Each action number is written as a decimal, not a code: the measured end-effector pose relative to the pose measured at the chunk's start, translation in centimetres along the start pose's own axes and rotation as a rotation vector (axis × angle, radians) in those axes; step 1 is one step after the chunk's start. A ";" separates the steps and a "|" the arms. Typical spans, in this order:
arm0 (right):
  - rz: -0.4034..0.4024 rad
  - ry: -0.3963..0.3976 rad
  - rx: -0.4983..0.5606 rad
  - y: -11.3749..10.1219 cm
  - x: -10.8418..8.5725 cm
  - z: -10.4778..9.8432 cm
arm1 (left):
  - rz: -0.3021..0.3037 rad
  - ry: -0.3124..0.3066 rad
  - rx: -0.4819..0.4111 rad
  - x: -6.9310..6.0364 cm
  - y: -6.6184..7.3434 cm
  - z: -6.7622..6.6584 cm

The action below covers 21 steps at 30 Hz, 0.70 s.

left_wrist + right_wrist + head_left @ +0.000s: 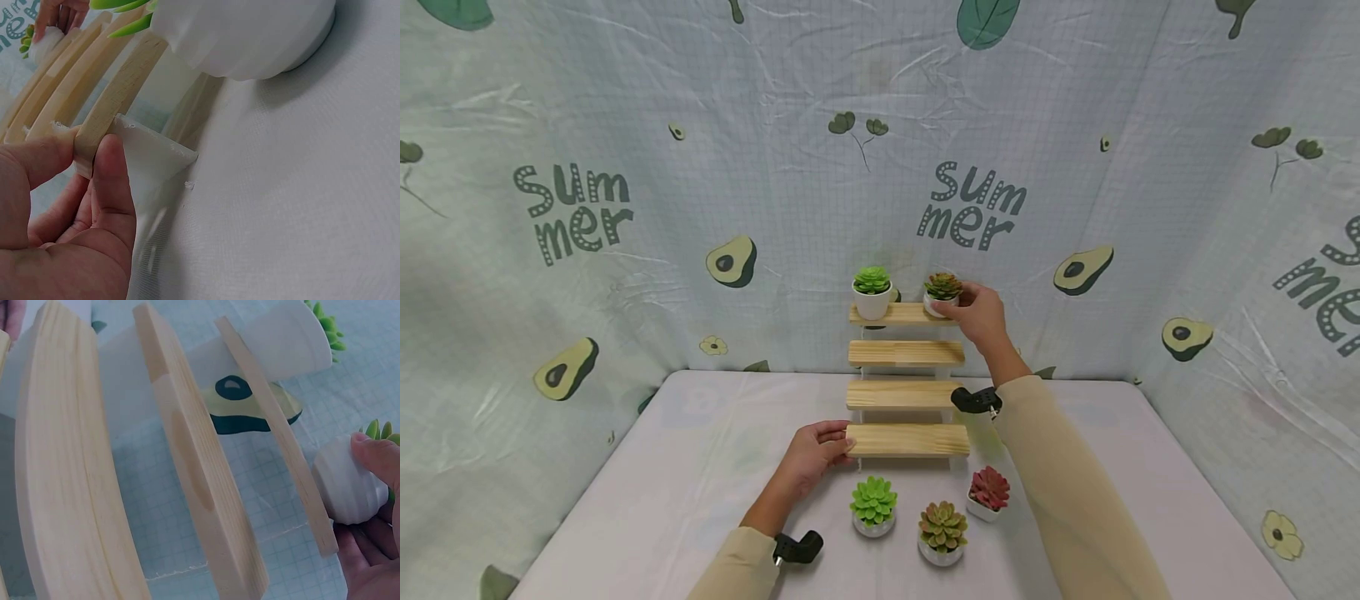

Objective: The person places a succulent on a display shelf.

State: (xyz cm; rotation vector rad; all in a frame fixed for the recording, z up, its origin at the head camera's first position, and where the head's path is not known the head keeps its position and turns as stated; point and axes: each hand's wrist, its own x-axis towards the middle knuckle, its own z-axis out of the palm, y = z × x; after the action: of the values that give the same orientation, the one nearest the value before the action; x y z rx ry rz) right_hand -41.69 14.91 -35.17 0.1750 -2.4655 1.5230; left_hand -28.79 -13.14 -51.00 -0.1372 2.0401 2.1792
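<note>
A tiered wooden stand [906, 395] is at the centre of the head view. My left hand [811, 457] pinches the left end of its lowest board [115, 94] between thumb and fingers. At the right end of the top board, my right hand [981, 317] holds a white pot [349, 481] with a reddish-green succulent [943, 286], thumb in front and fingers behind and beneath. The pot is upright at the board; whether its base bears on the wood is hard to tell. A bright green succulent in a white pot [872, 302] stands at the top board's left end.
In front of the stand are a green succulent [873, 502], a brownish-green succulent [942, 528] and a red succulent [989, 489], each in a white pot on the white table [700, 483]. A printed curtain [820, 208] hangs behind and at both sides.
</note>
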 end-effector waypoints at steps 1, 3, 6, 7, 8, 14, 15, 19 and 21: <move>-0.001 0.000 -0.006 0.0 0.0 0.0 | 0.000 0.001 0.001 0.0 0.0 0.0; -0.006 0.000 -0.014 -0.1 -0.1 0.0 | 0.001 0.002 0.004 0.0 0.0 0.0; -0.015 -0.005 -0.014 -0.2 -0.2 0.0 | 0.004 0.003 0.005 0.0 0.0 -0.1; -0.015 -0.006 -0.011 -0.2 -0.2 0.0 | 0.004 0.004 0.004 -0.1 0.0 -0.1; -0.013 -0.008 -0.005 -0.3 -0.3 0.0 | 0.004 0.004 0.004 -0.1 0.0 -0.1; -0.003 -0.013 0.015 -0.4 -0.4 -0.1 | 0.002 0.008 0.001 -0.1 0.2 -0.1; -0.005 -0.014 0.018 -0.5 -0.4 -0.1 | 0.002 0.007 0.001 -0.1 0.2 -0.1; -0.004 -0.017 0.029 -0.6 -0.6 -0.1 | 0.001 0.000 -0.003 -0.1 0.2 -0.2; -0.002 -0.016 0.042 -0.6 -0.8 -0.1 | 0.001 -0.005 -0.006 0.0 0.2 -0.2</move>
State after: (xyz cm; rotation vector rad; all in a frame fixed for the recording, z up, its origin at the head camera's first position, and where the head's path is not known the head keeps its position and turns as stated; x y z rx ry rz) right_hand -40.78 14.76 -34.80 0.1979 -2.4464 1.5794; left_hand -28.83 -13.35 -50.80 -0.1318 2.0318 2.1843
